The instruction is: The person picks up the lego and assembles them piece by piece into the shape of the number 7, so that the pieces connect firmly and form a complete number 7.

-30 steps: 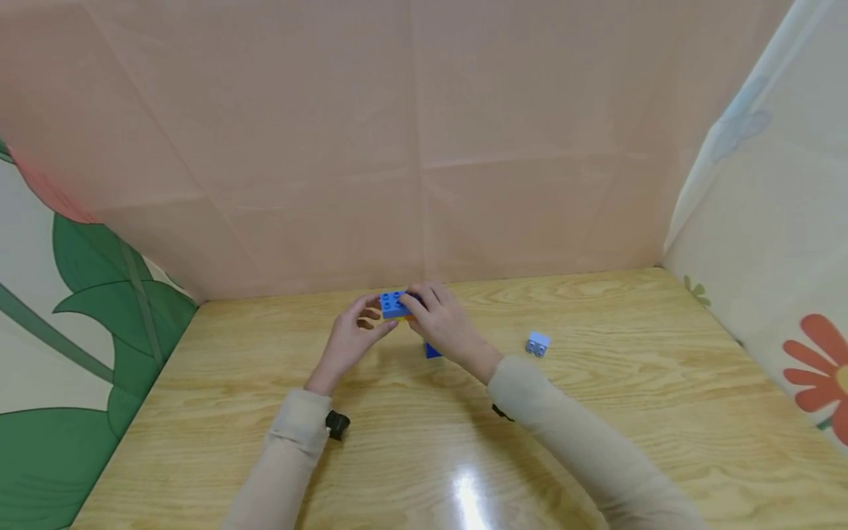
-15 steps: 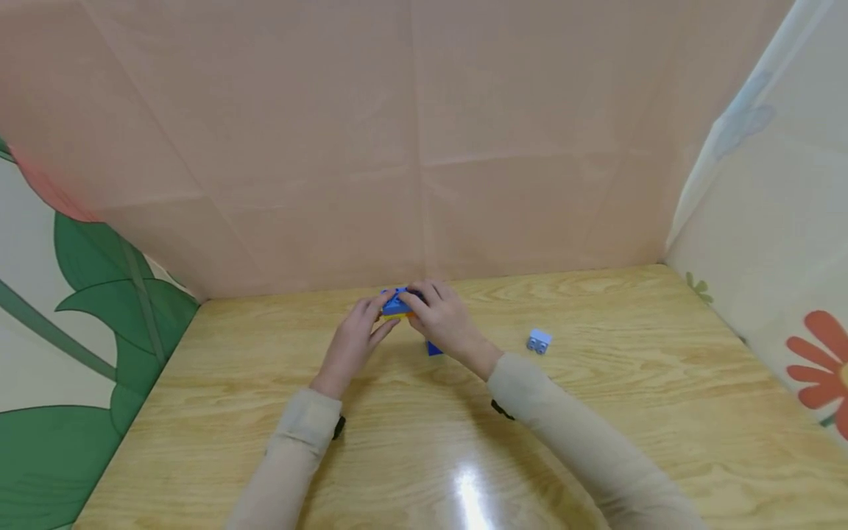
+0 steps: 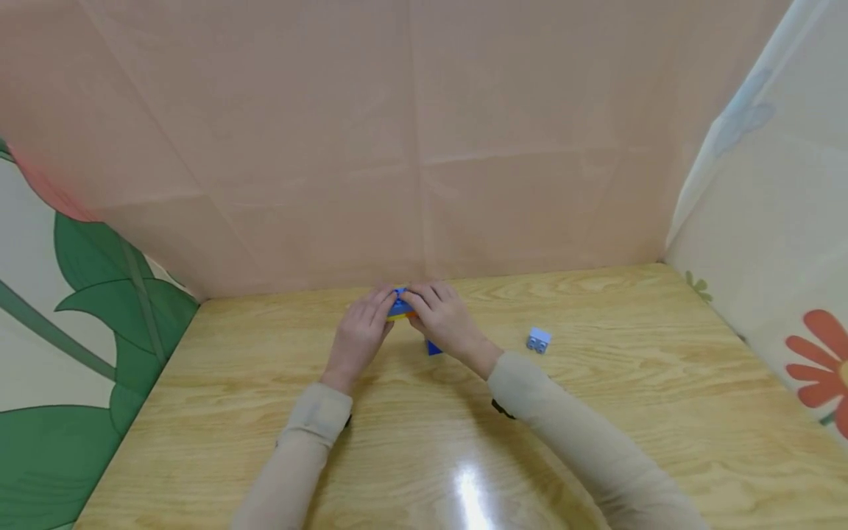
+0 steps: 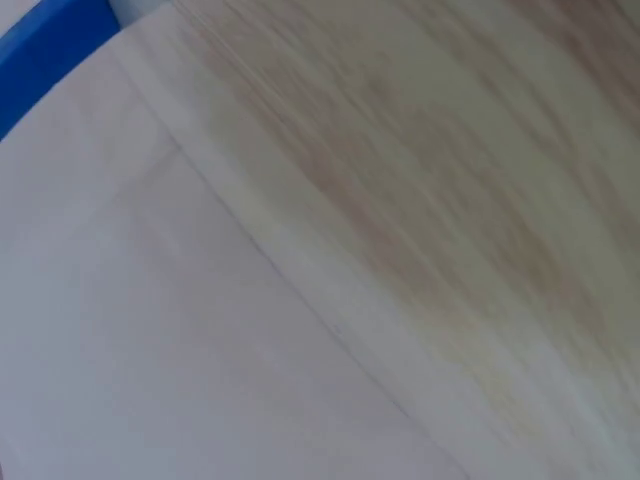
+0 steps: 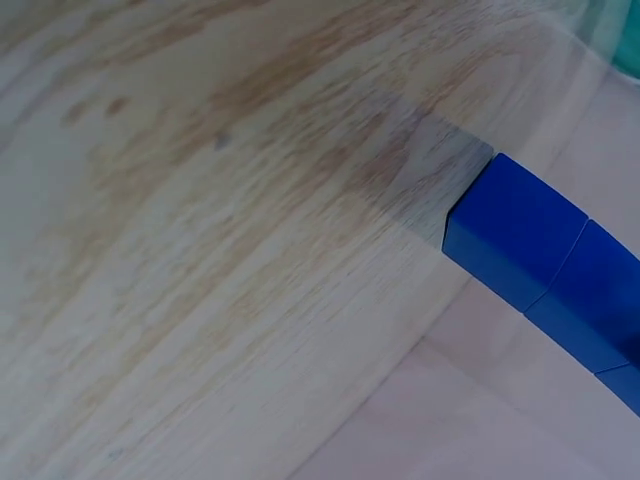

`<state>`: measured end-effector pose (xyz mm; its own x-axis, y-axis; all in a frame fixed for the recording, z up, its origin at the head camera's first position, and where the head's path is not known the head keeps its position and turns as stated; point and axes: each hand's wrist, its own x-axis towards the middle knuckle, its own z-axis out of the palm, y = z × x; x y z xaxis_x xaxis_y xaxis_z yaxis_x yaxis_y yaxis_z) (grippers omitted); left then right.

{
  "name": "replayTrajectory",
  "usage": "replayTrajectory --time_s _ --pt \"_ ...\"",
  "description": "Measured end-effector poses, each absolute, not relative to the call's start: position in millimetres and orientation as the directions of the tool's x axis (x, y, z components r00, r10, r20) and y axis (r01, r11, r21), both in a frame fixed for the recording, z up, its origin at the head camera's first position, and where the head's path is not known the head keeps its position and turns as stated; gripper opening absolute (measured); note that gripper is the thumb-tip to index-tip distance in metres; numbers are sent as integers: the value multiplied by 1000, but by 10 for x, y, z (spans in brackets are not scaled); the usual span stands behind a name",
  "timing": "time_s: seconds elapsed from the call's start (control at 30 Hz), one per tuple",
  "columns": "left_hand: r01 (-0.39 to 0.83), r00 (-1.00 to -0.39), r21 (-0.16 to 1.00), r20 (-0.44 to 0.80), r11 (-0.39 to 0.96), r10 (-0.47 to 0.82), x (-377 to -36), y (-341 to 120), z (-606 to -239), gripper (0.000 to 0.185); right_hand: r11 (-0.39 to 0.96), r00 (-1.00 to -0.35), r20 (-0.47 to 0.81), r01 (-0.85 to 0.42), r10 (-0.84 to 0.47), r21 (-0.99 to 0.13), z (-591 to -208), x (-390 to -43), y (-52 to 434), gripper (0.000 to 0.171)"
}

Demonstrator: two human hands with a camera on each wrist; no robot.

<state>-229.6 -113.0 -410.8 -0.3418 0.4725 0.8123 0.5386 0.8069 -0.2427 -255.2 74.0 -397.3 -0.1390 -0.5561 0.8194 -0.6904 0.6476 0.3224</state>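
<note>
Between both hands, near the table's point(image 3: 596, 412) far edge, sits a blue brick stack point(image 3: 400, 307); the left hand point(image 3: 361, 335) has closed in from a looser hold, fingers now pressing its left side. The right hand point(image 3: 444, 320) grips it from above, so the pieces seem to be getting squeezed together. A pale blue brick point(image 3: 539, 341) lies well apart to the right.

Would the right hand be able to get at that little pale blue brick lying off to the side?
Probably yes. The pale blue brick lies alone on the wooden table, to the right of the right hand, with bare wood between them. But that hand is holding the blue brick stack together with the left hand.
</note>
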Motion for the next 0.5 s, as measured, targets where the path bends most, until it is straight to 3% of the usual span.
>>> replayTrajectory --time_s 0.17,0.5 --pt "575 -274 -268 827 773 492 -2310 -1127 -4117 57 642 -110 824 -686 -555 341 -3990 -2557 755 54" --pt "598 -236 -293 825 746 514 -2312 -1148 -4077 59 588 -83 794 -718 -603 372 -3966 -2599 822 52"
